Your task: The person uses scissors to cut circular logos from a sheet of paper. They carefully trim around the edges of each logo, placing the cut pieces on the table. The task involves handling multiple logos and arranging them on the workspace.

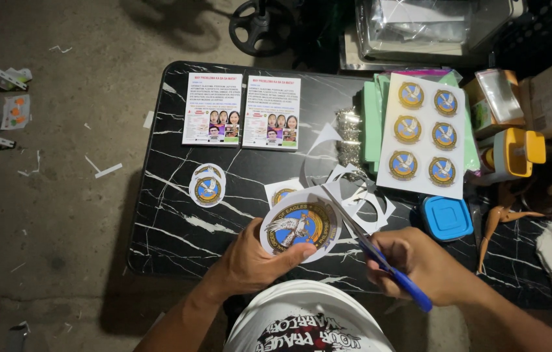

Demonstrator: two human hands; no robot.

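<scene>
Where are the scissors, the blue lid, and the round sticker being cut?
scissors point(380, 251): head view, on the blades near the pivot.
blue lid point(446, 217): head view, middle of its top.
round sticker point(298, 225): head view, on the bird emblem at its centre.

One view only, from a camera worn on the person's head, looking almost straight down over their chest onto the black marble-patterned tabletop point(178, 228). It sits close: the whole table nearly fills the frame, with the grey concrete floor point(61, 195) along the left and cluttered boxes along the top right edge.
</scene>
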